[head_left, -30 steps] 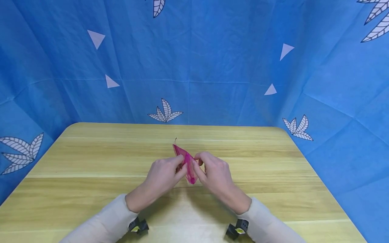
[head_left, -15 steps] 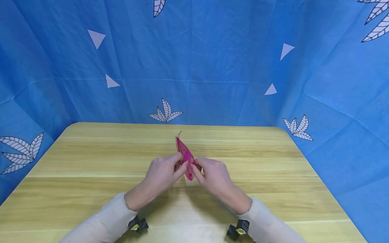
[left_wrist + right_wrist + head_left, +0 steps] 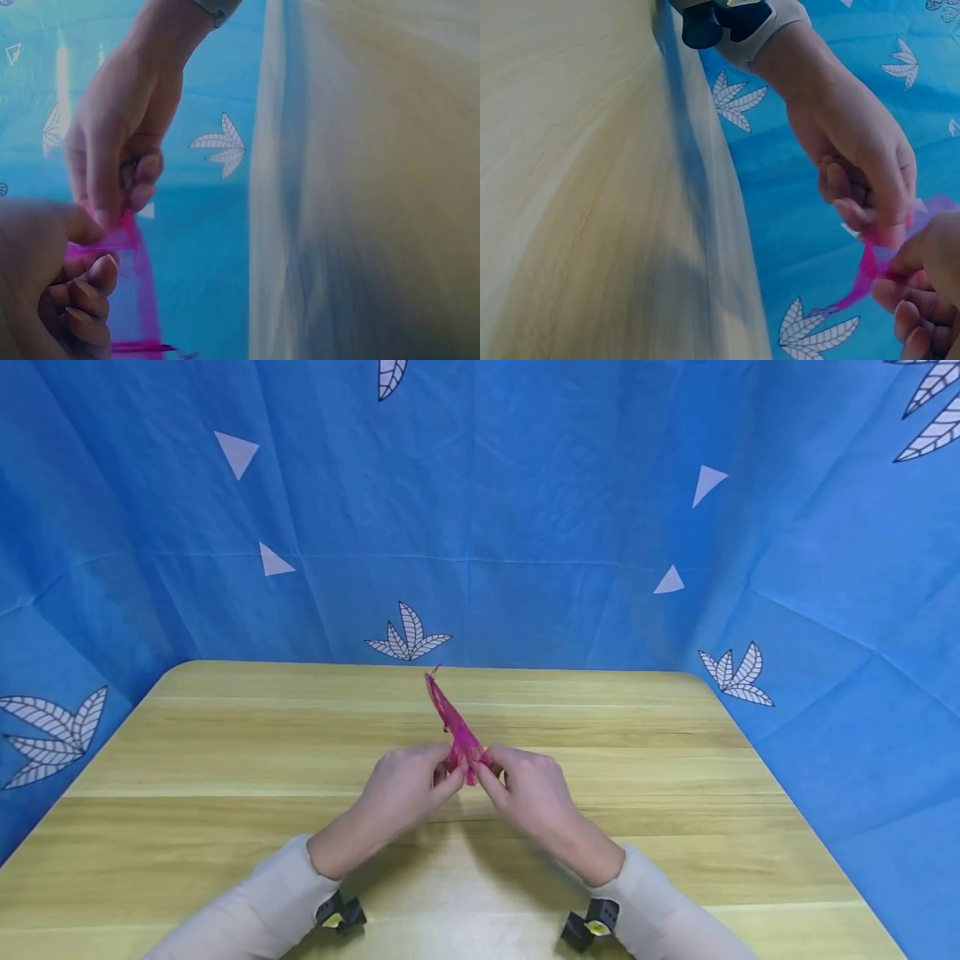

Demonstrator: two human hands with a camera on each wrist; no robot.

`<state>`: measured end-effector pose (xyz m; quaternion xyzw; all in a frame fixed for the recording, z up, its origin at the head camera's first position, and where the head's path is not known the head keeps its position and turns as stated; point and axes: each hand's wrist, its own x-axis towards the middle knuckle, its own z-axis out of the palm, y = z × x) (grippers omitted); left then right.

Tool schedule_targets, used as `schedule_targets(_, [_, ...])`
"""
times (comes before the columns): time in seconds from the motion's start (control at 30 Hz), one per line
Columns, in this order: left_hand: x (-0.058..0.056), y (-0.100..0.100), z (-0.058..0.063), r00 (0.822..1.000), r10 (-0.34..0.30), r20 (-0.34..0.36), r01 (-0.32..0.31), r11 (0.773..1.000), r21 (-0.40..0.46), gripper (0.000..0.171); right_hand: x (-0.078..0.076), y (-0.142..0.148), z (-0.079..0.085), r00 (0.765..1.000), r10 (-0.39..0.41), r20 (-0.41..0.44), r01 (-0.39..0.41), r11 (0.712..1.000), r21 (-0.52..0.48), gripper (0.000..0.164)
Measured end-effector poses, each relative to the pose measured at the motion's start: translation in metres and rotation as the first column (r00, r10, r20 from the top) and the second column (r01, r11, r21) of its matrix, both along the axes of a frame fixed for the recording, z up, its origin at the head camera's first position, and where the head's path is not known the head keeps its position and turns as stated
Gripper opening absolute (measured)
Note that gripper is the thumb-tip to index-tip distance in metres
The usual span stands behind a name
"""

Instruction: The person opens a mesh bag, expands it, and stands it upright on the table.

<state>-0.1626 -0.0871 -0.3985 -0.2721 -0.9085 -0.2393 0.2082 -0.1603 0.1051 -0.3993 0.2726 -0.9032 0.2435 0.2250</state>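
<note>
A magenta, see-through organza pouch [image 3: 461, 727] is held up above the middle of the wooden table, its long end pointing away and slightly left. A thin drawstring tail sticks out at its far tip. My left hand [image 3: 408, 781] pinches one side of the pouch's near edge between thumb and fingers. Close beside it, my right hand [image 3: 534, 787] pinches the other side, the two thumbs almost meeting. In the left wrist view the sheer pouch [image 3: 142, 281] hangs down from both hands, partly hidden behind the fingers.
The light wooden table [image 3: 225, 735] has rounded far corners. Behind it and at the sides hangs a blue cloth [image 3: 540, 527] printed with white leaves and triangles. Small black devices [image 3: 341, 914] are strapped at both wrists, over pale sleeves.
The pouch's far tip has swung away from me and up, and its near end has shortened below the thumbs. Both hands keep their pinch, with the right hand's fingers shifted slightly along the edge.
</note>
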Motion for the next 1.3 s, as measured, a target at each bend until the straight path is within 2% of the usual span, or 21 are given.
schedule_targets(0.23, [0.0005,-0.0002,0.0004,0.999,0.015,0.036,-0.014,1.0,-0.015,0.02,-0.0018,0.0004,-0.0015,0.999,-0.023,-0.04,0.022,1.0,-0.017,0.014])
schedule_targets(0.53, [-0.0011,-0.0031,0.0023,0.999,0.03,0.034,-0.03,1.0,0.006,0.017,-0.0012,-0.0008,-0.0023,1.0,0.012,0.019,-0.013,1.0,0.01,0.02])
schedule_targets(0.7, [-0.0021,-0.0037,0.0025,0.998,0.03,-0.049,-0.031,0.999,-0.032,0.015,-0.0007,-0.0013,-0.0014,0.999,-0.014,0.038,0.015,1.0,-0.024,0.019])
schedule_targets(0.87, [-0.0033,-0.004,0.0,0.987,-0.007,-0.158,-0.008,0.995,-0.096,0.018,-0.0019,-0.0008,0.0001,0.999,-0.031,-0.015,0.03,0.996,-0.088,0.012])
schedule_targets(1.07, [-0.0037,-0.0046,-0.0014,0.974,-0.033,-0.223,0.017,0.997,-0.072,0.013,-0.0032,-0.0005,-0.0002,0.997,-0.028,-0.078,0.021,0.995,-0.099,0.013])
schedule_targets(1.17, [-0.0048,-0.0061,-0.0014,0.961,-0.039,-0.274,0.022,0.998,-0.064,0.011,-0.0034,0.0003,-0.0003,0.998,-0.025,-0.06,0.019,0.994,-0.105,0.013])
schedule_targets(1.3, [-0.007,-0.009,-0.0003,0.943,-0.042,-0.331,0.016,0.997,-0.081,0.014,-0.0033,0.0026,0.0017,1.0,-0.022,0.007,0.023,0.988,-0.151,0.01])
